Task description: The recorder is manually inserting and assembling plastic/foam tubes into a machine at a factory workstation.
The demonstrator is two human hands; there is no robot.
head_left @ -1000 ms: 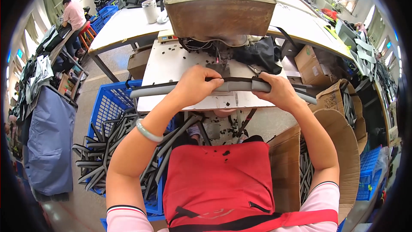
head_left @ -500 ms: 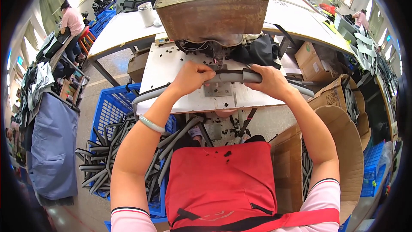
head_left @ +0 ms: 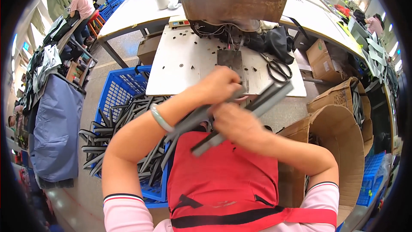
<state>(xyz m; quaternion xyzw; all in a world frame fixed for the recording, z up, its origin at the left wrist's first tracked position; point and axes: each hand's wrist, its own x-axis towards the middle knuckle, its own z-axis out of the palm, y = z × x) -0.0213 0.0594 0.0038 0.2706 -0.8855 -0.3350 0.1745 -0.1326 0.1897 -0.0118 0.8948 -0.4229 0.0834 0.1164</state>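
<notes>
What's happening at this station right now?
A person in a red apron holds a long grey strap in both hands, left hand and right hand, above their lap, off the white work plate. Scissors lie on the plate. A blue crate of similar straps sits at their left.

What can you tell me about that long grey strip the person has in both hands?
The grey strap is a long, narrow, flat band, dark grey and stiff-looking, perhaps webbing or padded fabric; motion blur hides its finer surface. It runs on a slant from lower left, over the red apron, up to the right, near the front edge of the white work table. The left hand and the right hand both grip it near its middle, close together. It looks doubled or layered, with two edges showing at the upper end.
</notes>
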